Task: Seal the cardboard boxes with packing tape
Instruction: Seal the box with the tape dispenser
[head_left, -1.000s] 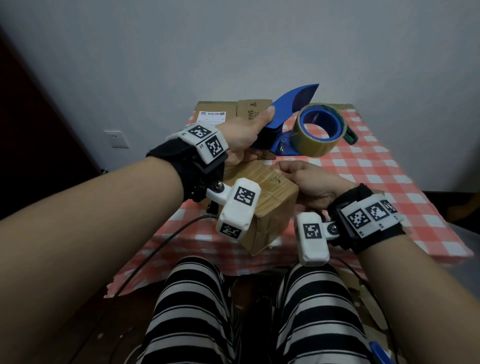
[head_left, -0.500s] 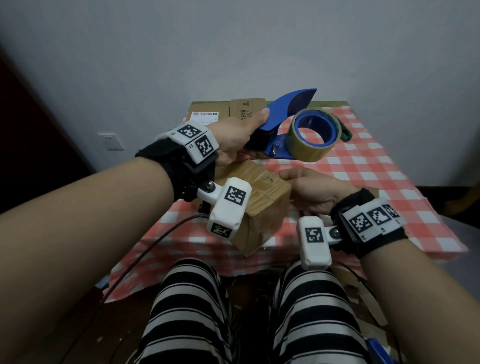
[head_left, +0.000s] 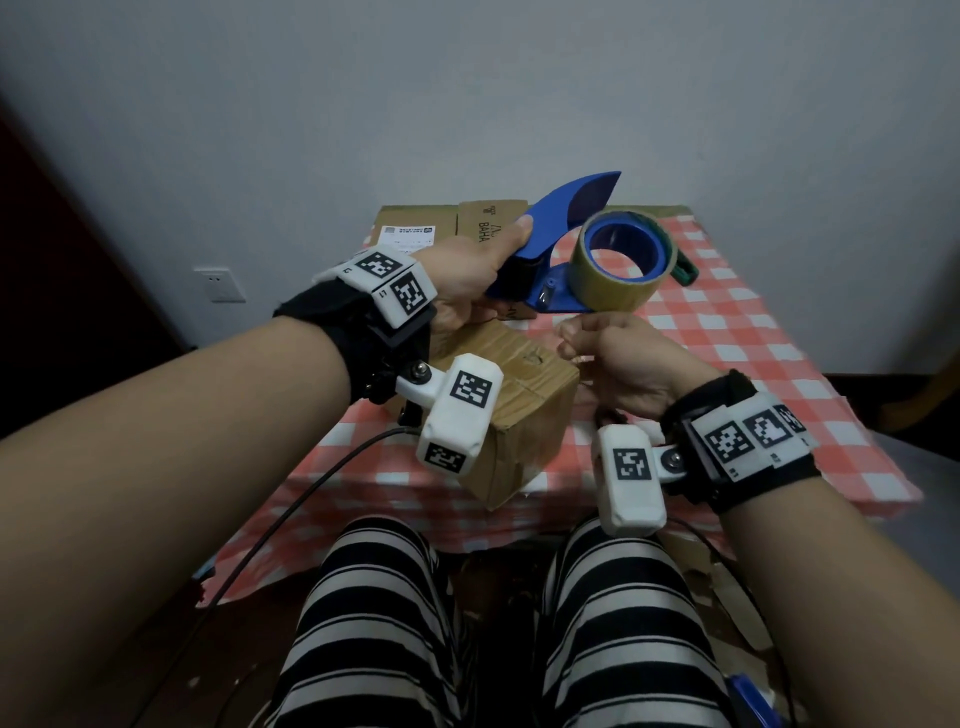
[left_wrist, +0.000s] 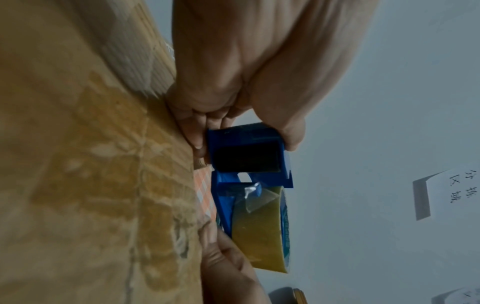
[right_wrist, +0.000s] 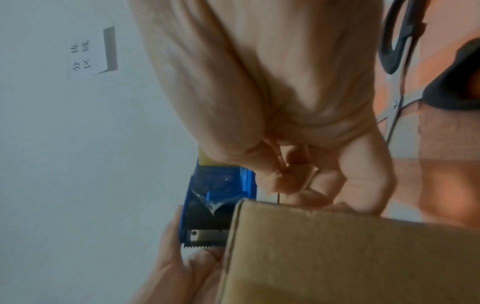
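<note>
1. Left hand (head_left: 467, 280): the fingers are curled round the handle of the blue tape dispenser (head_left: 550, 244), with the thumb laid along its top edge. The dispenser is held in the air above the far edge of the cardboard box (head_left: 519, 410).

2. Right hand (head_left: 623, 364): it sits just under the tape roll (head_left: 618, 270), fingers curled inward with thumb and forefinger drawn together. In the right wrist view the fingertips (right_wrist: 285, 181) appear to pinch something thin; whether that is the free tape end cannot be told.

3. Dispenser layout: the roll is at the right-hand end, the handle at the left-hand end. The toothed cutter (right_wrist: 200, 245) faces down toward the box, close beside the box edge. A crumpled tab of clear tape (left_wrist: 250, 195) lies on the frame between roll and cutter.

4. Box position: it lies on the checked tablecloth (head_left: 727, 322) at the near edge, between both wrists and below the dispenser. Its top face carries tape already; the box is set cornerwise to the person.

5. Governing relation: the tape end lies directly above the right hand, so the right hand is the nearer one to draw it. The likely pull runs downward and toward the box top.
</note>
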